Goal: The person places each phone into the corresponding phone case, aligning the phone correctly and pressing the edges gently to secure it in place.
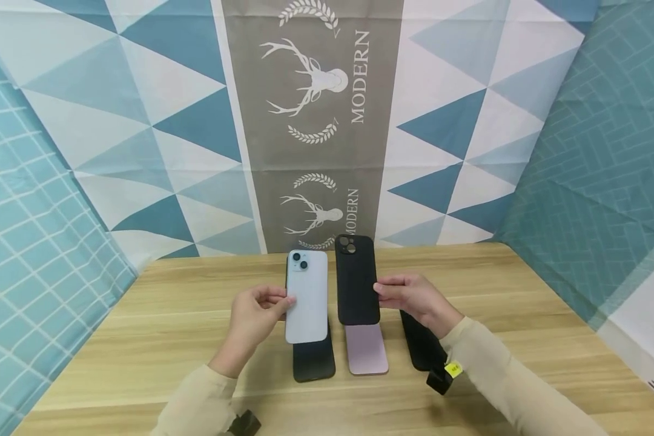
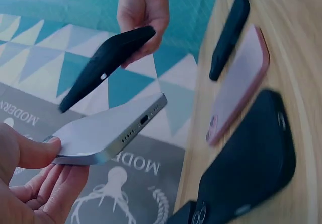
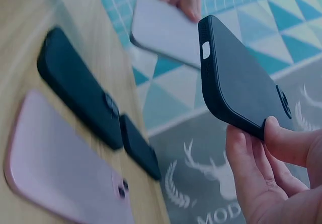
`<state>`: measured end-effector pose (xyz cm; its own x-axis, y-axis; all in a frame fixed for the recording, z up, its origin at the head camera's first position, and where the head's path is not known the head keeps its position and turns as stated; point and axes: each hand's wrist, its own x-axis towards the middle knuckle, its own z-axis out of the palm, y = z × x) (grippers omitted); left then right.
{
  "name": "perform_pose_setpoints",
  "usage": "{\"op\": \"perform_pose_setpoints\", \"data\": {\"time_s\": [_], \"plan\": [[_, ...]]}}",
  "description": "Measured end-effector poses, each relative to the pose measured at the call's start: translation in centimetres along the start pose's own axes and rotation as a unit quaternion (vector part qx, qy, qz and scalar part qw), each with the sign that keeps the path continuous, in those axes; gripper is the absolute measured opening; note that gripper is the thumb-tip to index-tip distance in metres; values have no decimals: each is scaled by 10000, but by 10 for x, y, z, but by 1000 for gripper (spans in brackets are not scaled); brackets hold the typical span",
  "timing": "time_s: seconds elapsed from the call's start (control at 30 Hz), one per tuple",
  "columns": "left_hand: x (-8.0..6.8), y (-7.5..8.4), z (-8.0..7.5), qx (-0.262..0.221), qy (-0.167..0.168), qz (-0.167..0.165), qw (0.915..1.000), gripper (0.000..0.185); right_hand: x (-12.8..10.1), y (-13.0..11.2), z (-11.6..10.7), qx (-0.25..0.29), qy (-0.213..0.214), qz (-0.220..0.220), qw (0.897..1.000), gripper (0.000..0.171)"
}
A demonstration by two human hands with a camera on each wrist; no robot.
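My left hand (image 1: 257, 315) pinches a pale blue phone (image 1: 307, 306) by its left edge, thumb on the back. The phone's twin cameras face me, and its charging port shows in the left wrist view. My right hand (image 1: 414, 301) pinches a black phone case (image 1: 357, 290) by its right edge. An oblong cutout in the case's bottom edge appears in the right wrist view. Phone and case are held upright side by side, slightly apart, above the table. Below them lie a black phone-shaped piece (image 1: 313, 363) and a pink phone (image 1: 367, 354).
Another black phone-shaped piece (image 1: 421, 345) lies under my right forearm, partly hidden. In the right wrist view, a smaller-looking black piece (image 3: 140, 146) lies near the far edge of the wooden table (image 1: 180, 339). A patterned cloth (image 1: 316, 151) hangs behind the table.
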<state>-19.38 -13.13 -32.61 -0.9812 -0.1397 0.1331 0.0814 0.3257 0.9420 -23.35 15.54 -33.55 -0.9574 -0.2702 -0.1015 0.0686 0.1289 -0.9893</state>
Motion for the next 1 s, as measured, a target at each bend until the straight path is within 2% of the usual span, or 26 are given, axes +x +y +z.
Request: {"op": "perform_pose_setpoints", "data": {"time_s": [0.17, 0.3, 0.57, 1.0], "plan": [[-4, 5, 7, -710, -94, -154, 9973, 17, -12, -7, 16, 125, -189, -168, 9996, 49], [-7, 8, 10, -987, -106, -154, 9949, 17, -19, -11, 27, 49, -320, -213, 9992, 47], [-15, 14, 15, -1217, -94, -86, 9925, 14, -28, -15, 40, 52, -424, -413, 9982, 47], [-27, 19, 19, -1326, -283, 47, 9908, 13, -30, -14, 48, 116, -163, -408, 9990, 46]]}}
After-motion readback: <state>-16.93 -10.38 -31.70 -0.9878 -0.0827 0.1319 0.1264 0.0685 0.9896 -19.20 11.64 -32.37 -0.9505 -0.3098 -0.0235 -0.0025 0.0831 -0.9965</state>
